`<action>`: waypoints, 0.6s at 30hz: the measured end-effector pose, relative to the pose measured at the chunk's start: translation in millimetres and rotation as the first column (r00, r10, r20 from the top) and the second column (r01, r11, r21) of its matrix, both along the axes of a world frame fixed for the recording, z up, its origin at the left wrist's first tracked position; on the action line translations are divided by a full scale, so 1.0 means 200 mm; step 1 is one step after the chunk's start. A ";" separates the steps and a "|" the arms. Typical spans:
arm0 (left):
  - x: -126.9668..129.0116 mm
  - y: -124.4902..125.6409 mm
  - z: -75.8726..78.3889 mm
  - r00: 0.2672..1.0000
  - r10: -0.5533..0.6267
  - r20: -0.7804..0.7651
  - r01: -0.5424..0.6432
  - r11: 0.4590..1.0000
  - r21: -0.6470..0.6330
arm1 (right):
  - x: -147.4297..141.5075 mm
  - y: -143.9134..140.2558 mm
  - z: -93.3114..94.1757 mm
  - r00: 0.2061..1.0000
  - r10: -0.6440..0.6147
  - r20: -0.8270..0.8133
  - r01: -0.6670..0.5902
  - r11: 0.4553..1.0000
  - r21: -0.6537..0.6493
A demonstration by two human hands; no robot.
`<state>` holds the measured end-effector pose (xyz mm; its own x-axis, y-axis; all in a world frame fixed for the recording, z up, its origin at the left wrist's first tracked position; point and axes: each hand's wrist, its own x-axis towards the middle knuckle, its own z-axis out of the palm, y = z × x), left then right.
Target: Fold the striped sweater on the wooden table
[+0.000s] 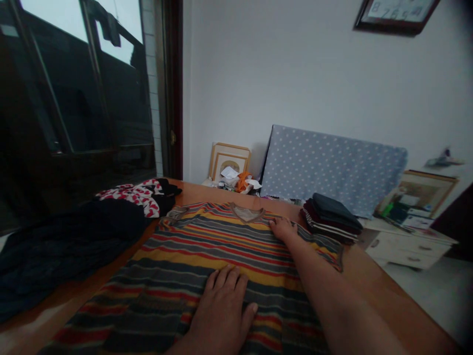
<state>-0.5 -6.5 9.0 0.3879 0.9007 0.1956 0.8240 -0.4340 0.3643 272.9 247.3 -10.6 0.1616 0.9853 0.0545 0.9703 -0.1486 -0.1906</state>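
Observation:
A striped V-neck shirt (236,246) in red, yellow, grey and dark blue lies spread out, its neckline toward the far side. My left hand (223,308) rests flat on the middle of the shirt, fingers stretched forward and thumb apart. Farther up, near the shoulder to the right of the neckline, my right hand (284,228) lies on the fabric with its fingers extended. Neither hand has anything gripped that I can see. The shirt's right sleeve reaches toward a stack of folded clothes (328,217).
Dark clothing (92,236) and a red-and-white patterned garment (136,195) lie left on the brown surface (384,281). Beyond its far edge are a dotted blue cloth (332,165), a framed picture (229,160) and orange and white items (242,182). A white cabinet (410,246) stands right.

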 end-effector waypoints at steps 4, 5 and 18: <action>0.00 -0.01 0.00 1.000 0.014 0.012 -0.013 1.000 -0.004 | -0.12 0.02 -0.04 0.995 0.097 0.009 -0.097 0.995 -0.024; 0.00 -0.01 0.00 1.000 0.014 0.013 -0.014 1.000 -0.005 | -0.14 0.03 -0.05 0.993 0.120 0.011 -0.120 0.992 -0.033; 0.00 -0.01 -0.01 1.000 0.010 0.018 -0.010 1.000 0.029 | -0.15 -0.08 -0.05 0.976 0.215 0.019 -0.213 0.974 -0.070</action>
<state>-0.6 -8.3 6.6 0.3753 0.8983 0.2283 0.8218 -0.4364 0.3662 242.2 230.4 -20.1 -0.0543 0.9985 -0.0110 0.9855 0.0518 -0.1616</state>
